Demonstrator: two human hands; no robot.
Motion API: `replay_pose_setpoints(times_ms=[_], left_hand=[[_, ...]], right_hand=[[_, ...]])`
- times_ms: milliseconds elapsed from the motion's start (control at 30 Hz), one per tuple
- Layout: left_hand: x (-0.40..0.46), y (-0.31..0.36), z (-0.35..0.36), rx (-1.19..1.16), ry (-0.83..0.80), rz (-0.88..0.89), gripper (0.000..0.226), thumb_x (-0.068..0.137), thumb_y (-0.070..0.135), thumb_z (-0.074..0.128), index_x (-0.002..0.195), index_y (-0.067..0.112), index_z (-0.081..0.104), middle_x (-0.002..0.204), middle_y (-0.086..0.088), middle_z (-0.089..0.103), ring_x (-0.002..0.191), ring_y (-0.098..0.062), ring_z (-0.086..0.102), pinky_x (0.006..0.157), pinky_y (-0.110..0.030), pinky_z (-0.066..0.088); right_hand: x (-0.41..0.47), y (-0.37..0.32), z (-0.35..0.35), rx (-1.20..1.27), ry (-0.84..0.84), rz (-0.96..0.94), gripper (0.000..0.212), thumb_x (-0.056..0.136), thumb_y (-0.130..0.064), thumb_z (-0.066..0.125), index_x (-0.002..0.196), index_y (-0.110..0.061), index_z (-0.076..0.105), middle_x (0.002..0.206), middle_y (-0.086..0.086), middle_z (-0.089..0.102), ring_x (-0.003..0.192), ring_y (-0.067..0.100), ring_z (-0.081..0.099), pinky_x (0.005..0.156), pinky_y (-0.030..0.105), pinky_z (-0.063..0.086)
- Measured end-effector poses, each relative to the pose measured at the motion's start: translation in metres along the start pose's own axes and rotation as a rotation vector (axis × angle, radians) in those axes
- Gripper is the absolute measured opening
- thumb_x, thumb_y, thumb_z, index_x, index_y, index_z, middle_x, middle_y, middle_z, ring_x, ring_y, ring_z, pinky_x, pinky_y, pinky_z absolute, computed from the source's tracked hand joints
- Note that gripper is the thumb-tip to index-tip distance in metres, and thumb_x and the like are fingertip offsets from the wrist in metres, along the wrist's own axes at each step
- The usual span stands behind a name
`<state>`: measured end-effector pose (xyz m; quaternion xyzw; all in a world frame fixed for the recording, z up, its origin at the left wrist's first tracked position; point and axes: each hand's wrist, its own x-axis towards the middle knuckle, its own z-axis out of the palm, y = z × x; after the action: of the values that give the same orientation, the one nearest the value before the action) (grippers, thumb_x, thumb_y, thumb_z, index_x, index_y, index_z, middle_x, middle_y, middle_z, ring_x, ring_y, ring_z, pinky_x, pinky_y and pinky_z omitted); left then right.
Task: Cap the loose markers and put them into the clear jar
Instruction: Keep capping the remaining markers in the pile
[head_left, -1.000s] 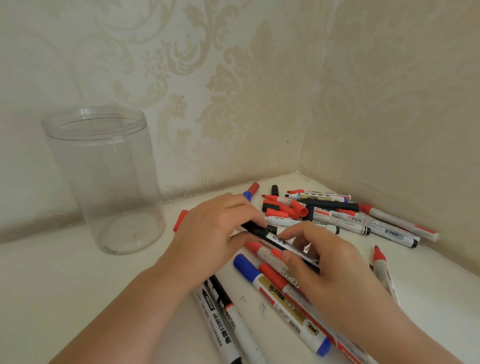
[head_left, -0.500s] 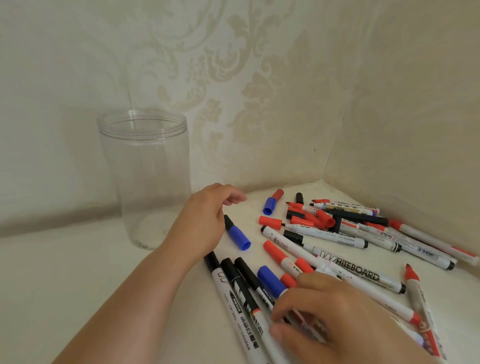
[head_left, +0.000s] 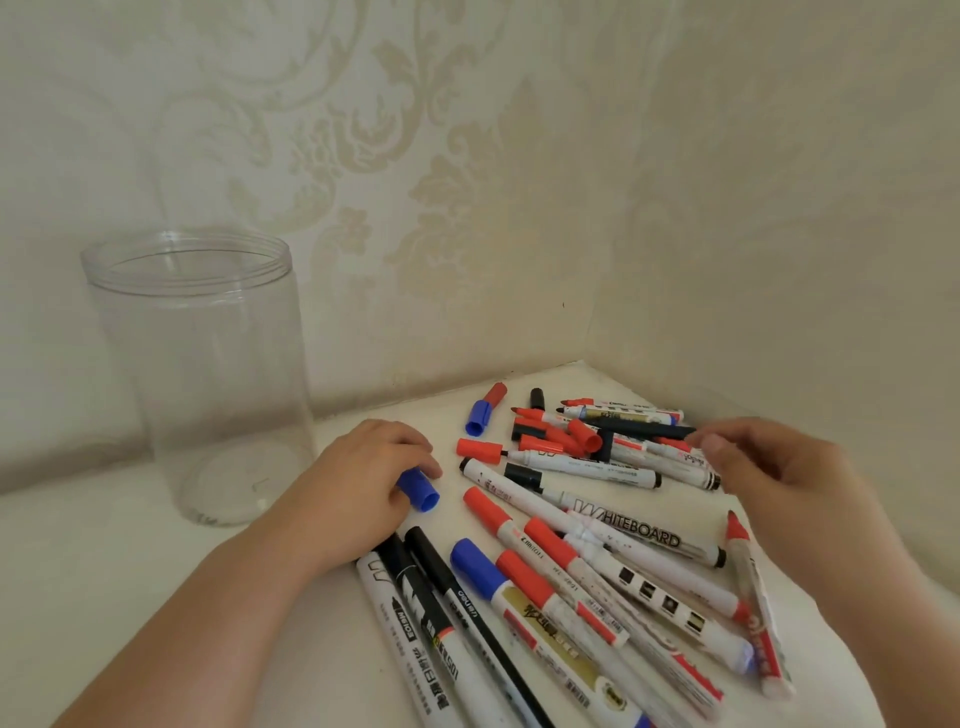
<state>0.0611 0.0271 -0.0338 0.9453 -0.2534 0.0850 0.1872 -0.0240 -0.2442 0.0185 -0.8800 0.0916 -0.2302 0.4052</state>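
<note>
Right hand (head_left: 779, 483) lifted, clear jar (head_left: 202, 374) empty

jar (head_left: 208, 374) mouth open | markers (head_left: 597, 545) crowd corner | walls (head_left: 779, 234) close right

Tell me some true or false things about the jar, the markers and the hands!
1. The clear jar has markers inside. False: it holds none.
2. The left hand grips a loose blue cap. True.
3. The jar lies on its side. False: it stands upright, open at the top.
4. The right hand hovers over the marker pile, holding nothing. True.
5. A marker reads WHITEBOARD. True.
</note>
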Motion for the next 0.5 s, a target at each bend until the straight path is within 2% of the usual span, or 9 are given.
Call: replay_pose_setpoints(times_ms=[33,200,367,500], left_hand=[[0.000,0.000,0.001,0.007,-0.001,0.004,0.043,0.082,0.005,0.047,0.114,0.032,0.059,0.130,0.013,0.047,0.123,-0.006,0.035,0.105,-0.021,0.026],[0.001,0.005,0.002,0.018,0.023,0.016,0.029,0.086,0.020,0.055,0.113,0.030,0.059,0.122,0.014,0.051,0.118,-0.007,0.040,0.099,-0.021,0.030],[0.000,0.012,0.000,-0.062,0.095,0.011,0.024,0.082,0.019,0.061,0.100,0.033,0.053,0.101,0.019,0.052,0.097,-0.007,0.047,0.088,-0.026,0.038],[-0.003,0.021,-0.002,-0.100,0.155,0.013,0.025,0.083,0.025,0.060,0.095,0.040,0.046,0.094,0.025,0.050,0.091,-0.003,0.048,0.079,-0.024,0.039]], right_hand=[[0.004,0.004,-0.004,0.028,0.022,0.027,0.021,0.089,-0.023,0.052,0.073,-0.030,0.065,0.063,0.011,0.060,0.052,0.022,0.049,0.052,0.027,0.035],[0.015,0.020,-0.015,0.093,0.018,0.145,0.022,0.090,-0.019,0.050,0.077,-0.027,0.066,0.060,0.002,0.053,0.052,0.014,0.039,0.051,0.026,0.027],[0.019,0.032,-0.012,0.113,-0.081,0.224,0.022,0.090,-0.019,0.051,0.076,-0.024,0.067,0.059,-0.001,0.054,0.056,0.015,0.039,0.056,0.027,0.033],[0.023,0.037,-0.018,0.140,-0.013,0.268,0.020,0.089,-0.019,0.053,0.078,-0.022,0.069,0.062,0.002,0.057,0.058,0.014,0.043,0.059,0.029,0.036]])
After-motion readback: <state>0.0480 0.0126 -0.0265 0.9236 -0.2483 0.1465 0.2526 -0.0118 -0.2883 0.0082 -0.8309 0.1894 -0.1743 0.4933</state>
